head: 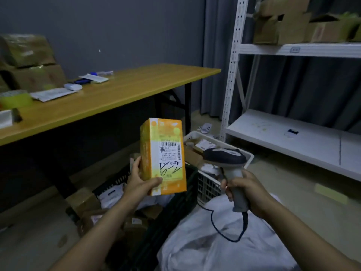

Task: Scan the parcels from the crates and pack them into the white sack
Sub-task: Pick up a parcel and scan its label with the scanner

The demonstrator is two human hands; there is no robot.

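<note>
1. While gripping its bottom corner, the left hand (pixel 139 181) is holding the orange parcel (pixel 154 153) upright, its white barcode label (pixel 170 153) showing.
2. Beside it, the right hand (pixel 247 191) is clenching the scanner (pixel 224 156) handle.

I am holding the parcel (pixel 164 155) upright in my left hand (pixel 140 180) at the centre, and I am gripping the scanner (pixel 226 159) in my right hand (pixel 248 190) just to its right. Both are hanging above the near crate (pixel 175 210), which is standing on the floor ahead of me. The far crate (pixel 207 186) is sitting just behind it to the right. The sack (pixel 224 247) is lying in front of the crates, under my right hand, with the scanner's cable (pixel 220 231) trailing over it. The table (pixel 117 94) is standing behind on the left, carrying stacked boxes (pixel 29 61) at its left end. The shelving rack (pixel 293 49) is standing on the right, bearing cartons (pixel 283 22) on its upper shelf.
</note>
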